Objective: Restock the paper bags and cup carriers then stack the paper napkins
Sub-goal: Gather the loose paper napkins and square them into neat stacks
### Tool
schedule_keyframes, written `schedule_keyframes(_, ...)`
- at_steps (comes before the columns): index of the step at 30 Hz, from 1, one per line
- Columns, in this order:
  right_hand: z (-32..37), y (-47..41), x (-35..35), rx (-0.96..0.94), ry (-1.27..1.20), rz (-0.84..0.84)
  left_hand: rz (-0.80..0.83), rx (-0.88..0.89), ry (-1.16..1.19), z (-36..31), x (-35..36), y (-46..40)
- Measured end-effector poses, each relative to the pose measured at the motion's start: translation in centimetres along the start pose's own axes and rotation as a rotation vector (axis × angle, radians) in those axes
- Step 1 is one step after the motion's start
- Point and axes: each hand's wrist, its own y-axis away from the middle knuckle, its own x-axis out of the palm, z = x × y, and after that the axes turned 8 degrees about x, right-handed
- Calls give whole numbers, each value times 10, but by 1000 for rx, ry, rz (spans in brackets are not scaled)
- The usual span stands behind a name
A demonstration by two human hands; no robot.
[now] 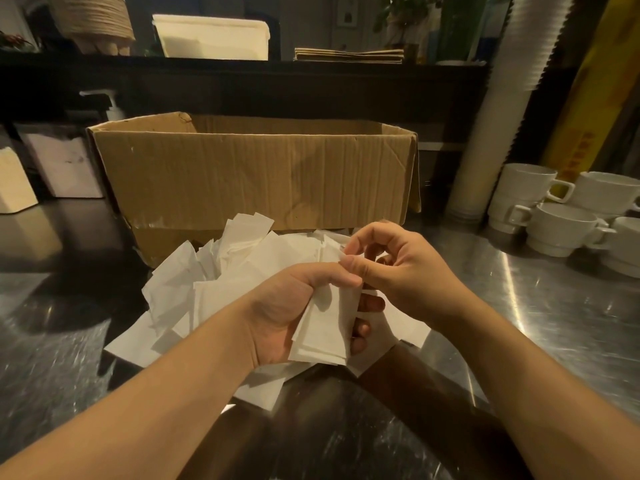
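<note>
Napkins in hand: a small stack of white paper napkins (325,327) stands upright in the left hand (287,317), thumb across the top edge, fingertips curled round the right side; the sheets are too close to count.
Right hand: the right hand (405,268) sits just right of the left, fingers curled, thumb and forefinger pinching the top right corner of the held stack.
Loose napkins: one untidy heap of loose napkins (194,282) lies on the counter under and to the left of both hands, sheets overlapping at all angles; the number cannot be told.
Box: one open cardboard box (256,171) stands just beyond the heap, its near wall touching the far napkins; its inside is hidden.
Counter: one steel counter (554,306) carries everything.
Cups: five white cups (561,226) with handles show at the far right, some stacked in twos, the rightmost cut by the frame edge.
Paper cups: one tall column of nested paper cups (491,133) leans just right of the box.
Pump bottle: one pump bottle (110,105) stands behind the box's left corner.
Shelf: on the far shelf (242,64), one flat pile of brown paper bags (349,55) lies to the right and one white bin (211,36) to the left.
</note>
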Motion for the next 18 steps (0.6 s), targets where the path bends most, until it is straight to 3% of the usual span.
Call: schedule_keyframes(18, -2, 1, -1, -7, -124, -32, 74, -18, 95, 0, 0, -1)
